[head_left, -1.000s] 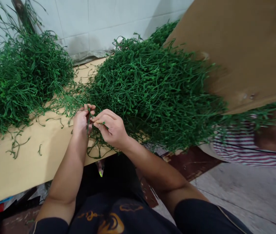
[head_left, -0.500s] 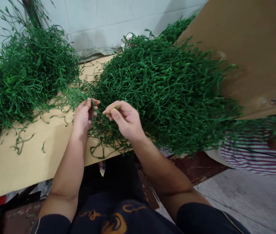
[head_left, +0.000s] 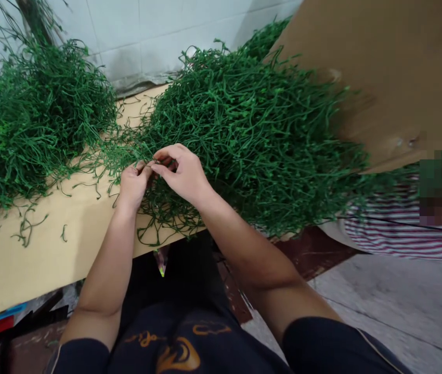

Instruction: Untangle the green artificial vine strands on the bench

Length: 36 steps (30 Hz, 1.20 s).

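Observation:
My left hand (head_left: 132, 186) is closed, pinching thin green plant stems between thumb and fingers over the board. Right beside it, my right hand (head_left: 184, 172) bends its fingers inward, thumb and fingertips meeting at the left fingertips on the same stems. The pinched part is small and mostly hidden by the fingers. Behind and to the right of both hands spreads a big heap of green stems (head_left: 244, 119) with small budded tips. Looser stems (head_left: 166, 218) hang and curl below my hands near the board's edge.
A second green heap (head_left: 37, 124) stands at left against the white tiled wall (head_left: 115, 31). Tan board (head_left: 49, 249) lies beneath, with a few loose sprigs. A large brown panel (head_left: 392, 78) rises at right. Beside it is a person in a striped garment (head_left: 385, 234).
My right hand has moved left and closed in on the left hand; a gap between them is gone. The camera view has shifted slightly.

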Available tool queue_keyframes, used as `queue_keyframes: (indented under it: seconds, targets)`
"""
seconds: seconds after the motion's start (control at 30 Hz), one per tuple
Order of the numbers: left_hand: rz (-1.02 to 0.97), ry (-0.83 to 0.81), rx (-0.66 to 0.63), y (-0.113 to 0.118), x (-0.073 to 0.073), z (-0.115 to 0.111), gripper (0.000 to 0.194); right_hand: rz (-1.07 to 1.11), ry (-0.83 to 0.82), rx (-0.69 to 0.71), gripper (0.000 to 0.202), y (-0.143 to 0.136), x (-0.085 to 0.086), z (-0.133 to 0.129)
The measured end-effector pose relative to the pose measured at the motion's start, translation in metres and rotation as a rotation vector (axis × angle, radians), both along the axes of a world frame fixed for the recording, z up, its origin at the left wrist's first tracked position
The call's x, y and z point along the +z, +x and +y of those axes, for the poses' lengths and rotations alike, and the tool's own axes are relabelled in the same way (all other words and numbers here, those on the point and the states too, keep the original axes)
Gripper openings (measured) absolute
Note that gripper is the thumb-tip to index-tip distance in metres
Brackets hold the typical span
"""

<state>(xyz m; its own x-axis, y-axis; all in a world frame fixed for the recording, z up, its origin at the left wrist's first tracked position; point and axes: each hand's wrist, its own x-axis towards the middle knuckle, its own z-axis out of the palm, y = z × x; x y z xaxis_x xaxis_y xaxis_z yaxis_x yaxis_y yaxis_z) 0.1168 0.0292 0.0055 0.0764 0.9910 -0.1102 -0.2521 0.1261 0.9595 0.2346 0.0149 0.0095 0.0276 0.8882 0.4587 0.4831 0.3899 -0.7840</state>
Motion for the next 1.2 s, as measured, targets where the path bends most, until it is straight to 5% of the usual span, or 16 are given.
queue_keyframes:
  seconds: [0.23, 0.43, 0.63, 0.7, 0.8, 0.93, 1.03, 1.2]
  targets:
    - [-0.142, -0.051, 0.026, -0.010, 0.006, 0.003, 0.018, 0.214, 0.100, 0.080, 0.023, 0.001, 0.005, -0.004]
    - [-0.388, -0.177, 0.110, -0.015, 0.010, 0.009, 0.020, 0.293, 0.175, 0.315, 0.028, -0.017, 0.002, -0.024]
    - [-0.527, -0.151, 0.345, -0.056, 0.012, 0.020, 0.029, 0.262, 0.282, 0.322, 0.022, -0.013, 0.014, -0.057]
    - [-0.513, -0.111, 0.344, -0.065, 0.012, 0.020, 0.026, 0.147, 0.301, 0.242, 0.021, 0.000, 0.019, -0.061]
    - [-0.452, -0.097, 0.254, -0.063, 0.011, 0.017, 0.018, -0.087, 0.249, -0.055, 0.020, 0.028, 0.018, -0.052]
    - [-0.380, -0.096, 0.184, -0.046, 0.011, 0.013, 0.019, -0.341, 0.182, -0.425, 0.054, 0.067, 0.011, -0.033]
    - [-0.334, -0.070, 0.118, -0.040, 0.010, 0.011, 0.019, -0.449, 0.142, -0.484, 0.057, 0.084, 0.015, -0.026]
    - [-0.255, 0.010, 0.050, -0.040, 0.006, 0.013, 0.015, -0.464, 0.071, -0.464, 0.035, 0.085, 0.033, -0.019]
